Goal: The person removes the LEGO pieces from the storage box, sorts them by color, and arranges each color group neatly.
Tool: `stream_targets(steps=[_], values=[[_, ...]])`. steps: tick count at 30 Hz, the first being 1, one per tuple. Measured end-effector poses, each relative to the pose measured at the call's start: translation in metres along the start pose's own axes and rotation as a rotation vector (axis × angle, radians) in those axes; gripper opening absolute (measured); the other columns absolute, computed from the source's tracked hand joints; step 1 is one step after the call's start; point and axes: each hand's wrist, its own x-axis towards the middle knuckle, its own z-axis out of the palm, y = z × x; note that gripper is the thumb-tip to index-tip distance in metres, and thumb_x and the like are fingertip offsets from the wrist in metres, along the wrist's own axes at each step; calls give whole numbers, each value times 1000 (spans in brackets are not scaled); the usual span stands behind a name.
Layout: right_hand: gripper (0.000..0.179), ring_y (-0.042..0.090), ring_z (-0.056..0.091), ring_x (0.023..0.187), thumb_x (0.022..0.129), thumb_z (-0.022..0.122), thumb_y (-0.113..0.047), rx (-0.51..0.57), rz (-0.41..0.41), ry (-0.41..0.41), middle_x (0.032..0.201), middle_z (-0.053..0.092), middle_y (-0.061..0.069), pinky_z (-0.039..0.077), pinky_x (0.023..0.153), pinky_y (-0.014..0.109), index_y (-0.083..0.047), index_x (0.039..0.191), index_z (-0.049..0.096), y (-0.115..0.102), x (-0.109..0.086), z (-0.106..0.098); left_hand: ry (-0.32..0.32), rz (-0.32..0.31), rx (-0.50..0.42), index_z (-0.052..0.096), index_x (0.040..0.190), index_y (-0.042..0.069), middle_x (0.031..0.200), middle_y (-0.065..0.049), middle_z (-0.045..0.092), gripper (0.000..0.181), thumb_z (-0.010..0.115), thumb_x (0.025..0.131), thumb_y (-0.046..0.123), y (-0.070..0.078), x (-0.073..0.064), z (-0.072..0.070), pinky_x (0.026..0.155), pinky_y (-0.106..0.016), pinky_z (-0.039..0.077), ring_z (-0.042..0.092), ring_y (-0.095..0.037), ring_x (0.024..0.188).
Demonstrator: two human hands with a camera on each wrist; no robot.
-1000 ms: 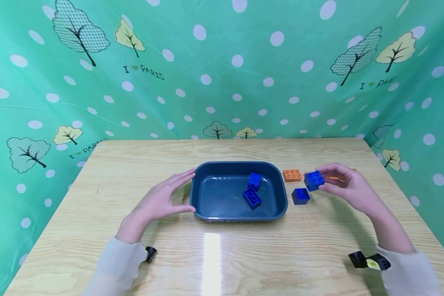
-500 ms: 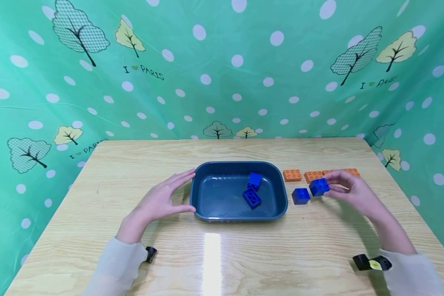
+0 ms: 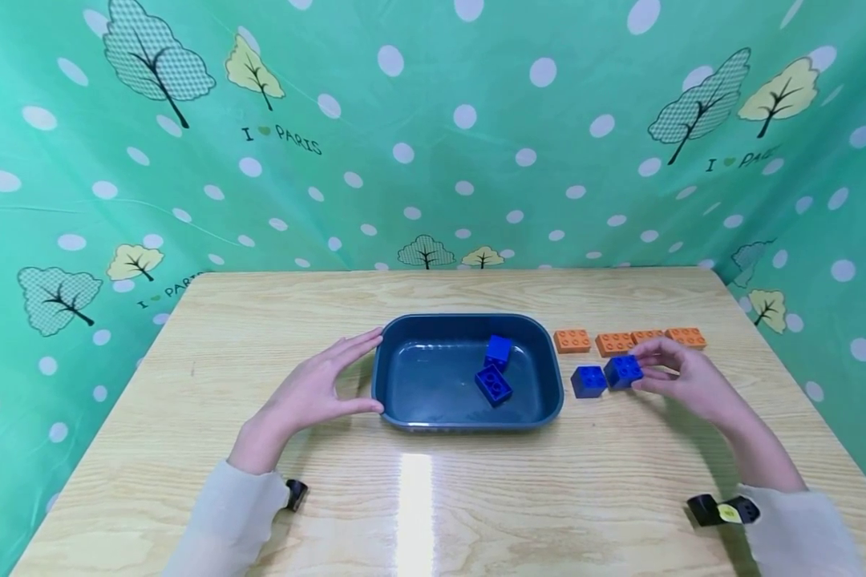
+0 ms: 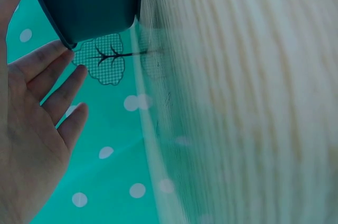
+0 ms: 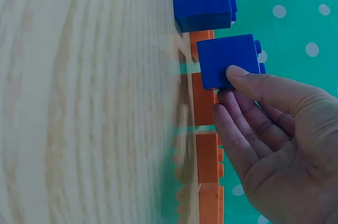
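Observation:
A blue toy building brick (image 3: 623, 372) is pinched between the thumb and fingers of my right hand (image 3: 693, 383). In the right wrist view, the thumb lies along the near face of this held brick (image 5: 224, 60); whether its base touches the table cannot be told. Just left of it, a second blue brick (image 3: 588, 382) sits on the table, studs up. My left hand (image 3: 310, 390) spans the left end of a dark blue bin (image 3: 433, 426), thumb and fingers spread, fingertips at its rim. Inside the bin lie two blue bricks, one upper (image 3: 498, 351), one lower (image 3: 494, 385).
Several orange bricks form a row behind the blue ones, from one beside the bin (image 3: 572, 341) to one farthest right (image 3: 685, 337). The wooden table (image 3: 520, 497) ends at a green patterned cloth (image 3: 433, 160) behind and at the sides.
My right hand has moved the blue brick a little right and down, beside the other blue brick, uncovering more of the orange row. My left hand has stayed at the bin.

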Motion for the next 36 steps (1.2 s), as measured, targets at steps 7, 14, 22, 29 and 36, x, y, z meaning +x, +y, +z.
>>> stream_targets(steps=[7, 14, 22, 29, 36], values=[[38, -11, 59, 93, 86, 74, -1, -22, -2, -3, 107, 67, 10, 58, 75, 16, 4, 120, 57, 1, 1, 0, 1, -3, -1, 37, 155, 26, 163, 4, 34, 96, 76, 76, 63, 0, 1, 0, 111, -64, 40, 36, -36, 147], [38, -12, 58, 92, 85, 74, 0, -52, 1, -7, 110, 66, 18, 57, 76, 15, 3, 118, 57, 4, 3, 1, 2, -9, -8, 36, 155, 28, 163, 5, 34, 96, 77, 75, 63, 1, 1, 0, 111, -64, 41, 36, -32, 148], [38, -13, 55, 94, 86, 74, -1, -63, 36, -22, 117, 63, 22, 55, 79, 13, 3, 119, 56, 6, 4, 2, 2, -9, -6, 36, 155, 28, 163, 5, 33, 96, 77, 76, 62, 1, 0, -1, 111, -64, 40, 36, -34, 148], [40, -15, 53, 96, 86, 74, -2, -84, 37, -21, 119, 62, 23, 53, 80, 10, 2, 121, 56, 7, 3, 3, 2, -8, -1, 36, 155, 28, 163, 5, 33, 96, 77, 76, 63, 2, 0, -2, 111, -63, 40, 37, -33, 148], [47, -12, 56, 103, 86, 77, -12, -93, 25, -18, 125, 61, 24, 50, 84, 5, -2, 127, 57, 5, -2, 0, -1, -3, 1, 37, 155, 28, 163, 5, 33, 96, 77, 75, 62, 2, 0, -1, 111, -62, 41, 37, -31, 148]])
